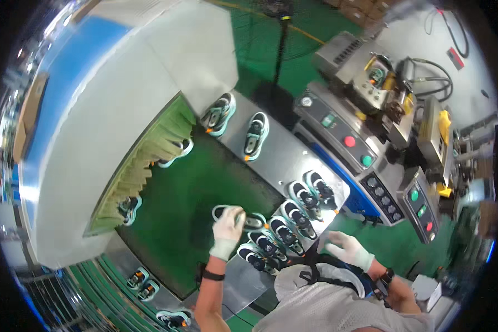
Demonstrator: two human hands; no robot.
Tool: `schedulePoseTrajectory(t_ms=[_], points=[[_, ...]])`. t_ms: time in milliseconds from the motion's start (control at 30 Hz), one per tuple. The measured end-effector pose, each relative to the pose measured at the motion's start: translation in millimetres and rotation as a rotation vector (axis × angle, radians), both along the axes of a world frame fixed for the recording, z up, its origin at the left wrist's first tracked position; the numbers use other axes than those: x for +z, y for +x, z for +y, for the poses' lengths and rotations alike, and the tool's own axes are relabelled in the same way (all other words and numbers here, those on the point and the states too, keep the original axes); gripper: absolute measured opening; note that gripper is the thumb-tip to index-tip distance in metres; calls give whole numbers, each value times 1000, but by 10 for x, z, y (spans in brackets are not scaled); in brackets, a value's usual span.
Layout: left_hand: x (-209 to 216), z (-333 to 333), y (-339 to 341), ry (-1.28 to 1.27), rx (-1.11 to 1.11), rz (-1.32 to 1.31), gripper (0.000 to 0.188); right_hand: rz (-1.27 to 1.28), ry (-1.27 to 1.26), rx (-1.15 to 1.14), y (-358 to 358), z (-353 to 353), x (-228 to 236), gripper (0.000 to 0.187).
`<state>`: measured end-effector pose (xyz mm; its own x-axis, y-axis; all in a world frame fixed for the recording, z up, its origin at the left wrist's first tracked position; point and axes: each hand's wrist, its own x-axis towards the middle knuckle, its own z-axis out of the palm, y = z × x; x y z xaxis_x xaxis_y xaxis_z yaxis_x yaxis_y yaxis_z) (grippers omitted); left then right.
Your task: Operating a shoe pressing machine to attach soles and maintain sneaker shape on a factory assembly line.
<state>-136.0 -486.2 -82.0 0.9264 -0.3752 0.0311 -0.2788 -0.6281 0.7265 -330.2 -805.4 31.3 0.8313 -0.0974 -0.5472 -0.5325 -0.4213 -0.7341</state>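
My left hand [228,229], in a white glove, is closed around the middle of a black and white sneaker [254,222] with a mint sole. The shoe hangs over the edge of the green conveyor belt [188,177]. Beside it, a row of similar sneakers [297,218] stands along the near end of the metal ledge [285,149]. My right hand [348,250], also gloved, hovers just off the ledge's near right corner. Its fingers are loosely apart, and no object shows in them.
Two sneakers [255,136] sit farther along the ledge. Green curtain strips [135,166] hang at the machine housing [116,105], with shoes partly under them. Rollers [88,293] and more shoes [138,278] lie lower left. A machine with push buttons [343,133] stands at right.
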Motion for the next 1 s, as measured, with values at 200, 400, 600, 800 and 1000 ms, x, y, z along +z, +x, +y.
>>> schedulePoseTrajectory(t_ms=[200,400,600,800,1000], points=[[975,-1275,-494,-88,-531,-149,18,-308,60,202,569,246,27,67],[1690,-2576,-298,-237,-797,-255,31,-299,232,-209,404,-729,210,61],[2142,-3922,432,-396,-562,-201,41,-374,967,-614,-50,-1913,567,51],[1732,-5223,1568,-267,-404,-118,40,-497,1030,-837,-726,-2685,795,67],[1071,-6550,2623,-163,-402,-175,55,-565,1085,-1030,-998,-2878,789,74]])
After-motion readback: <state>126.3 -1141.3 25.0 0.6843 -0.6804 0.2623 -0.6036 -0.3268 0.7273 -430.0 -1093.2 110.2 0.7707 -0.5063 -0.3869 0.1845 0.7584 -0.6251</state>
